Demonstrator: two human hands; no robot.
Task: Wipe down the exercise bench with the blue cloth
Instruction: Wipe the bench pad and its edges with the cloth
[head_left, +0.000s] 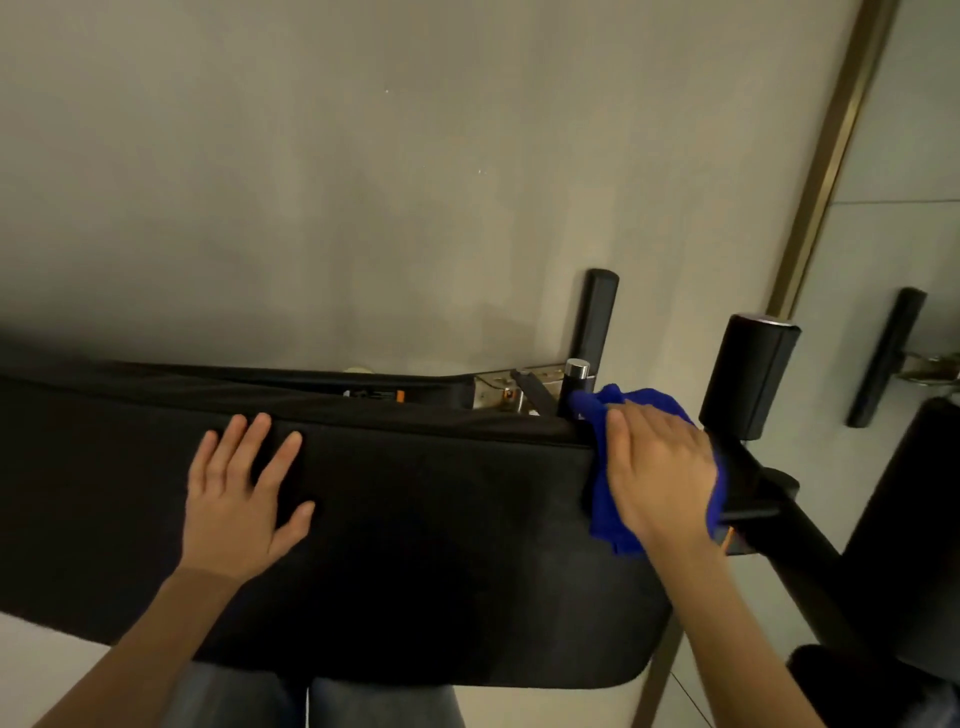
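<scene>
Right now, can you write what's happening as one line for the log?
step: wiping | left hand: flat on bench pad | right hand: pressing blue cloth on pad's right end

A matte grey floor (363, 182) fills the view under dim light. At its right edge a brass strip (831, 156) borders paler tiles (909, 104).

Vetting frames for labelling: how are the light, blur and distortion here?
Head view: dim light, so the black bench pad loses surface detail; the right hand on the blue cloth is slightly motion-blurred, the left hand sharper; the gold strip bows from wide-angle distortion.
</scene>
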